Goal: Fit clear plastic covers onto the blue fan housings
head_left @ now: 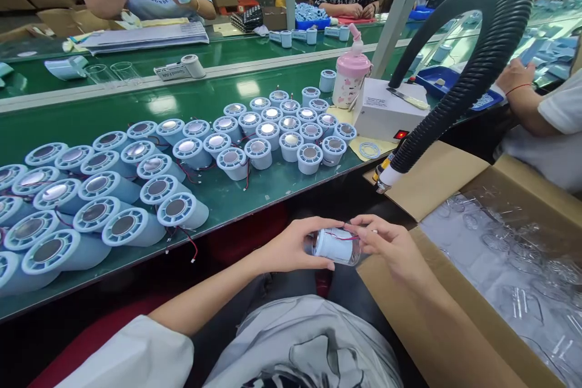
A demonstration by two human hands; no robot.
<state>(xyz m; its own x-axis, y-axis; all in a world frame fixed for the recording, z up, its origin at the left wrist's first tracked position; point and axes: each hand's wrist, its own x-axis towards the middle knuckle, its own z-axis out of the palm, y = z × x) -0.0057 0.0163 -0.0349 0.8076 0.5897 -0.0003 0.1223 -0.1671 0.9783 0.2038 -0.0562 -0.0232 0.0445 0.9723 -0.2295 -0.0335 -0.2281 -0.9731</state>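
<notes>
Above my lap, my left hand is wrapped round a light-blue cylindrical fan housing, which lies on its side. A clear plastic cup surrounds it at the right end. Thin red wires run along the top of the housing. My right hand pinches at the wires by the cup's rim; its exact fingertip contact is partly hidden. On the green bench to the left stand many similar blue housings, with round silvery discs on top and red and black wires trailing.
A cardboard box of clear cups stands at my right. A black flexible hose arches from a white machine beside a pink bottle. The bench edge runs ahead; other people sit across and to the right.
</notes>
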